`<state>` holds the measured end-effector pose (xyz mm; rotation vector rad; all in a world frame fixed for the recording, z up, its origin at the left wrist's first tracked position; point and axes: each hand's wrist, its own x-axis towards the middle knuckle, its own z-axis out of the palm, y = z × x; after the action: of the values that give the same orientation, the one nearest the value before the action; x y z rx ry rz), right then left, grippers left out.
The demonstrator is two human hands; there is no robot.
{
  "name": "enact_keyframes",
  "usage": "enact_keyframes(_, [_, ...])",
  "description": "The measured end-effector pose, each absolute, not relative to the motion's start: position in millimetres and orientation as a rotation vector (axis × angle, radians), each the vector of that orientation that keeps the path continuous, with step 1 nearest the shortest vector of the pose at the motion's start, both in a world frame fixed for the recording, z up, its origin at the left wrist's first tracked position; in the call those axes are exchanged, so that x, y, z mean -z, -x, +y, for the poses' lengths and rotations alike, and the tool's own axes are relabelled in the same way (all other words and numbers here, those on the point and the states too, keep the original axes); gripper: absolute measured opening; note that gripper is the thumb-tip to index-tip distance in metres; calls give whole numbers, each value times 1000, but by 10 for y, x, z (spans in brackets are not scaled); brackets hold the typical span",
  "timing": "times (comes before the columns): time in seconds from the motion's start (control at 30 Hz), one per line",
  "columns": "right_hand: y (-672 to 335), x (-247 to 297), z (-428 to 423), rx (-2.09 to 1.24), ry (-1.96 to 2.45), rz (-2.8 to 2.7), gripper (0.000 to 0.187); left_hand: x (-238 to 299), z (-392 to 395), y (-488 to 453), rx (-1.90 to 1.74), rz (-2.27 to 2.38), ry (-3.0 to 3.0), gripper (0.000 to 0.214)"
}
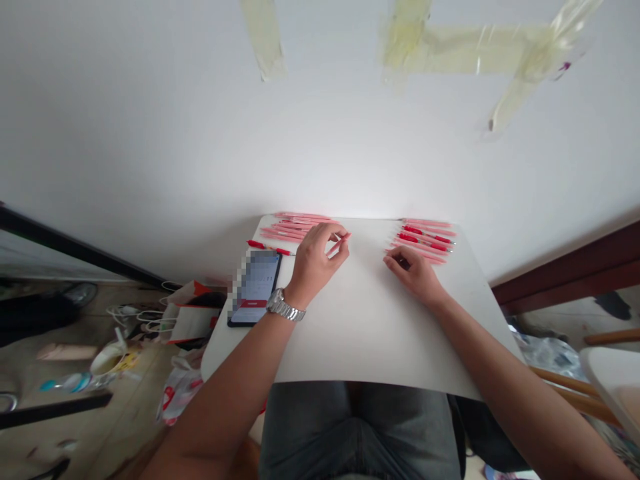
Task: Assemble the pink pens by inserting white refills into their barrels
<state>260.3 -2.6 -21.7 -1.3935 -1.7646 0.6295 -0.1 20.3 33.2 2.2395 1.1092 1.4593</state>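
My left hand (317,255), with a metal watch on its wrist, pinches a thin pink pen (336,247) between thumb and forefinger. Behind it, at the far left of the table, lies a pile of pink pens (287,230). A red pen (270,248) rests just in front of that pile. On the right, my right hand (411,272) is closed at the near edge of a second group of pink pens (429,223). Several red pens (425,239) lie among that group. What the right fingertips hold, if anything, is hidden.
A phone (255,287) lies on the white table (350,340), left of my left wrist. The wall (330,133) rises at the table's back edge. Bags (185,320) and a bottle (75,383) are on the floor at left; a chair (607,377) stands at right.
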Motion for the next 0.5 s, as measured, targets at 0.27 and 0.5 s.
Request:
enact_keyframes(0.27, [-2596, 201, -26, -636, 1396, -1765, 32, -369, 181, -82, -1548, 847, -1537, 22])
enact_keyframes(0.5, [-2552, 178, -69, -684, 1345, -1752, 32, -149, 288, -122, -1494, 777, -1255, 24])
